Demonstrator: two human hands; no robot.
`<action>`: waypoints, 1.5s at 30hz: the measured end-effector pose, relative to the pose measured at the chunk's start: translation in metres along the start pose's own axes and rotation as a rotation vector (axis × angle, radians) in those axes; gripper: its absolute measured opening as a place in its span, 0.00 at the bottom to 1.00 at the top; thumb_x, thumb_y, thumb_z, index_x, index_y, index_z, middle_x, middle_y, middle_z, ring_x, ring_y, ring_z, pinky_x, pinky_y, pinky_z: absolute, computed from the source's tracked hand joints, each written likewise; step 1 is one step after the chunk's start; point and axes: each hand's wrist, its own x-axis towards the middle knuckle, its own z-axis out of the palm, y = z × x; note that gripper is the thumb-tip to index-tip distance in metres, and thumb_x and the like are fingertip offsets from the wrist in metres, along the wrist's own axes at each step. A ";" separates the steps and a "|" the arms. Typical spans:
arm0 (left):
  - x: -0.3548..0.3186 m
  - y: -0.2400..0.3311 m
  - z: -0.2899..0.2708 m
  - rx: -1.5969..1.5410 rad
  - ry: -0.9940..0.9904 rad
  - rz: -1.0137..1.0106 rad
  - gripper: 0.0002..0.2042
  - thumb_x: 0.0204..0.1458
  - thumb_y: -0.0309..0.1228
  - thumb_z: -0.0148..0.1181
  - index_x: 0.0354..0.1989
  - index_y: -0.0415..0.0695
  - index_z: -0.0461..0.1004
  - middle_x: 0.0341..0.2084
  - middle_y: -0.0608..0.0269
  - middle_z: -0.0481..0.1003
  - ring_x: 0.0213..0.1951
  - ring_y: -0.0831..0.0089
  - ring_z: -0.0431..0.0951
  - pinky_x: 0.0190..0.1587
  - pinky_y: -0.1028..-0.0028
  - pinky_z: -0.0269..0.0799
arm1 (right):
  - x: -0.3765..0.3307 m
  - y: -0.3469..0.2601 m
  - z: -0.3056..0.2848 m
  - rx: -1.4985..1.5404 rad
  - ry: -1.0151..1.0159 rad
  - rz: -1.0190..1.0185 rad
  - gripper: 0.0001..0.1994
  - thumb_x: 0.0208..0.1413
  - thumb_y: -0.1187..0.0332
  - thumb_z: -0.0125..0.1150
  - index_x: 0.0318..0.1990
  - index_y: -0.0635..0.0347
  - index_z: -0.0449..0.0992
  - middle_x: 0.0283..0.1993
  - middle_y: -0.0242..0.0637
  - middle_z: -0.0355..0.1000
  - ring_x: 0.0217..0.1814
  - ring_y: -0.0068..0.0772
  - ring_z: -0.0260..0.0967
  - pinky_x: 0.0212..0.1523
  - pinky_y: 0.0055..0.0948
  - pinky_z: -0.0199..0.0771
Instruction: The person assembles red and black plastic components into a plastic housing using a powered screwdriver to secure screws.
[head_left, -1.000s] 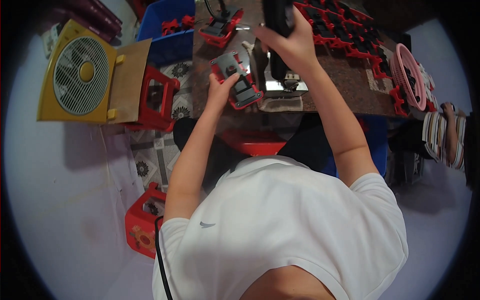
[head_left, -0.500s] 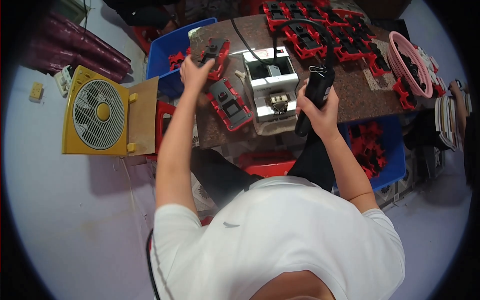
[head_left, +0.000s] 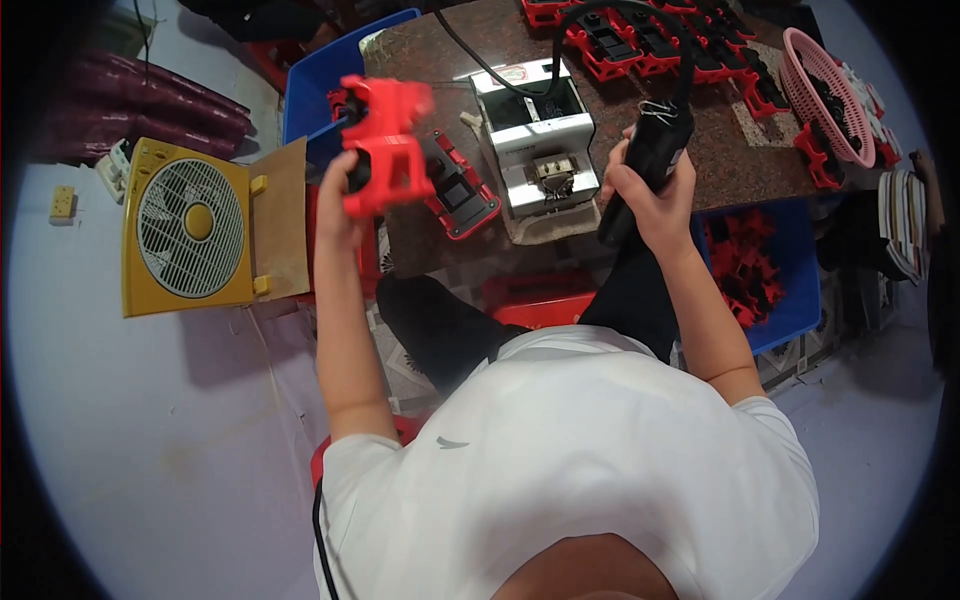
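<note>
My left hand (head_left: 338,205) is closed on a red plastic housing (head_left: 395,140), lifted above the table's left edge and slightly blurred, its red frame side showing. My right hand (head_left: 662,195) grips a black electric screwdriver (head_left: 655,145), cable end up and its lower end slanting toward my lap. Between the hands stands a white screw feeder (head_left: 538,140), apart from both. Beside it on the left lies a second red housing with a black plate (head_left: 463,195), flat on the table. My left fingers are partly hidden behind the lifted housing.
Rows of red-and-black housings (head_left: 655,45) cover the far side of the stone table (head_left: 425,45). A pink basket (head_left: 790,75) of black parts stands at the right. Blue bins (head_left: 300,95) (head_left: 800,330) flank the table. A yellow fan (head_left: 130,270) is at the left; another person's striped sleeve (head_left: 900,225) shows at right.
My left hand has picked the farther housing off the table, drawn it nearer and turned it so its red frame shows. My right hand still holds the screwdriver.
</note>
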 end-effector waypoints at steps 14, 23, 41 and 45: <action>0.079 -0.029 0.018 -0.041 0.028 0.175 0.12 0.56 0.35 0.55 0.41 0.40 0.74 0.36 0.62 0.78 0.34 0.75 0.79 0.39 0.73 0.75 | 0.038 0.033 0.034 -0.042 0.037 -0.439 0.22 0.52 0.77 0.62 0.51 0.63 0.59 0.33 0.39 0.70 0.31 0.26 0.70 0.35 0.25 0.73; -0.026 -0.101 -0.040 0.746 0.460 0.051 0.39 0.44 0.53 0.66 0.55 0.34 0.59 0.46 0.46 0.70 0.47 0.58 0.73 0.52 0.67 0.66 | 0.035 0.043 0.038 -0.116 0.029 -0.496 0.22 0.50 0.74 0.67 0.48 0.64 0.62 0.33 0.34 0.71 0.31 0.20 0.68 0.33 0.20 0.70; -0.034 -0.113 -0.015 0.269 0.176 -0.132 0.26 0.46 0.36 0.68 0.51 0.40 0.64 0.42 0.58 0.74 0.43 0.72 0.76 0.46 0.72 0.72 | 0.049 0.008 0.086 0.287 -0.025 -0.287 0.11 0.50 0.72 0.68 0.33 0.61 0.68 0.25 0.29 0.72 0.22 0.17 0.69 0.24 0.17 0.70; -0.031 -0.136 -0.022 0.304 0.267 -0.029 0.31 0.43 0.37 0.70 0.52 0.37 0.61 0.44 0.54 0.72 0.45 0.68 0.74 0.51 0.71 0.69 | 0.041 0.006 0.100 0.280 -0.097 -0.345 0.13 0.50 0.72 0.69 0.34 0.61 0.67 0.26 0.30 0.72 0.23 0.18 0.69 0.25 0.18 0.71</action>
